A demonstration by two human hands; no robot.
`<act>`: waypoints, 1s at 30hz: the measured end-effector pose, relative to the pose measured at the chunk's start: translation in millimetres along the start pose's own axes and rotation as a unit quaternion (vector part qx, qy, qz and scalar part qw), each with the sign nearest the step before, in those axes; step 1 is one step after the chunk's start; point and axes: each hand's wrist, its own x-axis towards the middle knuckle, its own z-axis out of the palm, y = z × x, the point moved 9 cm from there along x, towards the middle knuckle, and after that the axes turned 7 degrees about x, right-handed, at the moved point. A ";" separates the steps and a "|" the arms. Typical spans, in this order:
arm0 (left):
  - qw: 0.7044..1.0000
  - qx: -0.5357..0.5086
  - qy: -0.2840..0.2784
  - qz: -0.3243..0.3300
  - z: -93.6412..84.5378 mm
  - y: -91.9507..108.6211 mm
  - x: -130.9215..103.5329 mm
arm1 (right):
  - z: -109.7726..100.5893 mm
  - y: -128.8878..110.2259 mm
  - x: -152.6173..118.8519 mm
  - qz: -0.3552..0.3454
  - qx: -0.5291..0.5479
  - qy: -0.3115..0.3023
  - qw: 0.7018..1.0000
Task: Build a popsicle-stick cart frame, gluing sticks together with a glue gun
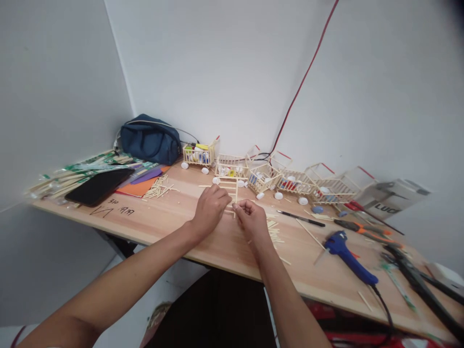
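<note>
A small ladder-like frame of thin wooden sticks (237,189) lies on the table between my hands. My left hand (210,209) has its fingers pinched together at the frame's left side, by its short cross sticks. At the near end, the bent thumb and fingers of my right hand (253,221) are closed on the frame; the exact grip is partly hidden. Short cut sticks (274,231) lie just right of my right hand. Beyond the frame stands a row of little stick carts with white wheels, among them one cart (232,166) straight behind it.
A blue glue gun (350,256), pliers (366,229) and a black pen (301,218) lie to the right. Leftward are a dark phone (99,186), a stick pile (159,187), packaged sticks (61,181) and a blue bag (150,140). A red cable (304,79) runs down the wall.
</note>
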 end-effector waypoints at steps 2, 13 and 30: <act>1.000 -0.001 0.001 -0.001 -0.8 0.1 -0.3 | -0.2 -1.7 -0.5 -0.003 -0.003 0.003 1.000; 1.000 -0.005 0.006 -0.003 0.6 -0.2 -3.3 | 4.2 3.6 -1.4 0.008 0.020 -0.019 1.000; 1.000 -0.009 -0.005 0.000 3.6 -0.4 -4.2 | 1.7 5.6 0.9 -0.009 -0.013 -0.010 1.000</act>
